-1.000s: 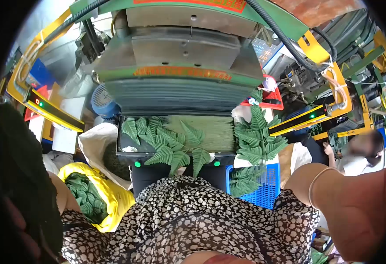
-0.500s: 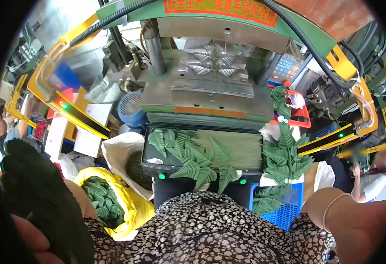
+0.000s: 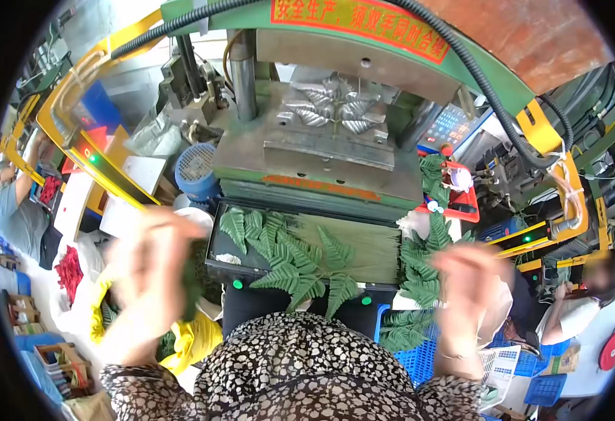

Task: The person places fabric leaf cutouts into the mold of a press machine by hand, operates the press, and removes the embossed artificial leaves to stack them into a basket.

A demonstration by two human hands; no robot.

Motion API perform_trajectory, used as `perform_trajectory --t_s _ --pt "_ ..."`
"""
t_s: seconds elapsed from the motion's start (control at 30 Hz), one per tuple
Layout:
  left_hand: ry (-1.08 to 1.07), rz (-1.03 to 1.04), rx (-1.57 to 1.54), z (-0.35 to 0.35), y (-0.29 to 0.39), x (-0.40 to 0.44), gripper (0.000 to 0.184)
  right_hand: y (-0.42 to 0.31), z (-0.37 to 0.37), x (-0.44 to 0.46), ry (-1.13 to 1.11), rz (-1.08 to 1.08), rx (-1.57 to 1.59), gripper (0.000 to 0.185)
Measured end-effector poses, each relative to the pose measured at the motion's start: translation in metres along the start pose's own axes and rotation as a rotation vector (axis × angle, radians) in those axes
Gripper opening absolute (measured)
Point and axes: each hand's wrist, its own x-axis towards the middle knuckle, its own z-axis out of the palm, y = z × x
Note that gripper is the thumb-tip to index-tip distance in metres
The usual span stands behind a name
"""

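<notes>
My left hand (image 3: 153,266), smeared by motion, is raised left of the press bed. Against its palm side shows a dark green bundle of artificial leaves (image 3: 194,281), mostly hidden by the hand. My right hand (image 3: 467,281) is also blurred, beside the leaf pile (image 3: 421,263) at the right; whether it holds anything cannot be made out. Between my hands, a green artificial fern spray (image 3: 307,256) lies on the dark tray (image 3: 377,235) in front of the press. Behind it sits the metal leaf-shaped mould (image 3: 335,105).
A yellow bag (image 3: 196,344) stands at my lower left. A blue basket (image 3: 419,361) with leaves is at lower right. Yellow guard bars (image 3: 114,179) flank the press. A red basket (image 3: 465,207) stands right of it. Other people (image 3: 567,309) work at both sides.
Both hands have moved from the outer edges inward and forward toward the press bed. The leaf bundle came along with my left hand. The view has shifted slightly.
</notes>
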Motion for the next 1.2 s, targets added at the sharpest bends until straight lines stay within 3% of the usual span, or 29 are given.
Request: perform_trajectory --t_s 0.03,0.07,0.1,0.17,0.33,0.5,0.63,0.7,0.73,0.87,0.93,1.03,1.13,1.2 --pt "-0.143 -0.078 -0.232 0.037 -0.037 -0.023 0.027 0.023 0.030 -0.022 -0.237 0.182 0.059 0.008" --pt "-0.395 -0.297 -0.264 0.059 -0.046 -0.035 0.025 0.055 0.063 -0.054 -0.445 0.169 0.087 0.013" --pt "-0.453 -0.209 -0.290 0.091 -0.071 -0.060 0.016 0.072 0.089 -0.083 -0.566 0.239 0.063 0.010" --pt "-0.589 -0.187 -0.118 0.140 -0.084 -0.098 0.013 0.096 0.124 -0.124 -0.671 0.179 -0.040 0.011" --pt "-0.534 0.064 -0.105 0.206 -0.061 -0.125 0.011 0.113 0.153 -0.141 -0.684 0.067 -0.142 0.009" --pt "-0.434 0.267 -0.139 0.226 -0.060 -0.110 0.011 0.077 0.135 -0.119 -0.598 0.105 -0.097 0.004" --pt "-0.249 -0.106 -0.342 0.197 -0.041 -0.080 0.005 0.062 0.076 -0.104 -0.510 0.236 -0.200 0.006" --pt "0.027 -0.451 -0.513 0.172 -0.060 -0.062 0.004 0.075 0.040 -0.112 -0.400 0.308 -0.257 0.009" --pt "0.068 -0.443 -0.384 0.153 -0.073 -0.051 0.006 0.094 0.014 -0.121 -0.316 0.328 -0.289 0.009" --pt "-0.071 -0.389 0.107 0.100 -0.150 -0.080 0.016 0.175 -0.055 -0.177 -0.093 0.626 -0.463 0.009" --pt "-0.269 -0.491 0.472 0.081 -0.193 -0.114 0.023 0.188 -0.062 -0.197 -0.062 0.657 -0.453 0.009" --pt "-0.317 -0.410 0.664 0.063 -0.215 -0.149 0.027 0.225 -0.067 -0.194 0.000 0.673 -0.409 0.009" --pt "-0.250 -0.558 0.464 0.067 -0.198 -0.136 0.026 0.273 -0.086 -0.173 0.138 0.761 -0.392 0.011" --pt "-0.209 -0.634 0.362 0.081 -0.177 -0.126 0.026 0.298 -0.081 -0.135 0.158 0.597 -0.305 0.010"
